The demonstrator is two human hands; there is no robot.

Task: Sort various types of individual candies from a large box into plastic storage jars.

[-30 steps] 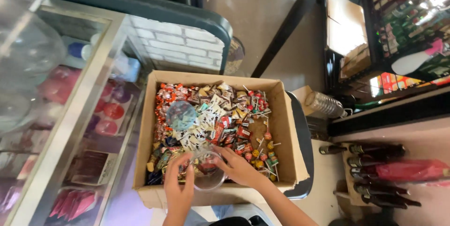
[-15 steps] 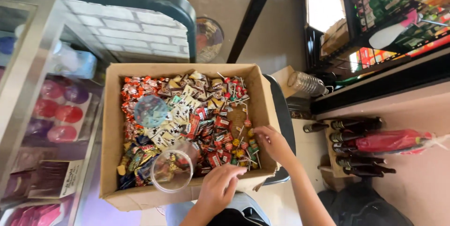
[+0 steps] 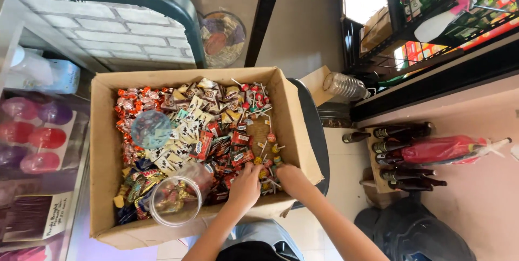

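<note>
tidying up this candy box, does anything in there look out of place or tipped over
Yes: a clear plastic jar lies tipped on its side on the sweets in the cardboard box, mouth facing the near wall. Its blue lid lies apart, further up the pile. Both hands, left and right, are among the lollipops.

cardboard box (image 3: 102, 158), sweets (image 3: 216, 131), clear jar (image 3: 175, 199)

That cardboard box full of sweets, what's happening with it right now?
A person is reaching with both bare hands into a cardboard box packed with wrapped sweets and lollipops. The left hand and the right hand are both down among the sweets at the box's near right corner; whether either has picked any up is hard to tell. A clear jar lies in the box beside the left hand, and a round blue lid rests on the sweets farther back.
</note>
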